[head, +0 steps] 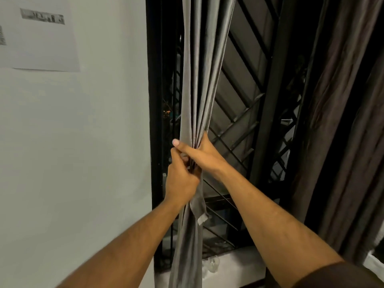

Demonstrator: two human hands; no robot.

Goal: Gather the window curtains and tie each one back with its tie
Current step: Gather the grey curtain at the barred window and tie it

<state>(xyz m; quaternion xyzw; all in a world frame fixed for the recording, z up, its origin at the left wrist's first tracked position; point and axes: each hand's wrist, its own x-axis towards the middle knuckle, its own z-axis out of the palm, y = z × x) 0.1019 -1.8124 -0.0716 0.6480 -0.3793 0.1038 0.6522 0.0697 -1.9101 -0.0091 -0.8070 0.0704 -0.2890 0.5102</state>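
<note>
Clutching gray curtain (199,84) bunched w/ both grips, left hand (181,179) below right hand (200,154), tie (199,206) dangling.

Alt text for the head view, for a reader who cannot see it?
Both hands, left hand and right hand, grip a gathered grey curtain at a dark barred window; a tie end dangles below them. A darker curtain hangs at right.

A: What occupies the left side?
B: A pale wall (72,142), evenly lit, with a printed sheet (39,34) stuck flat on it near the top; its text is blurred.
A: And the right?
B: A black-framed window (154,121) with a diagonal metal grille (239,132), darkness outside, and a white sill (239,265) below.
</note>
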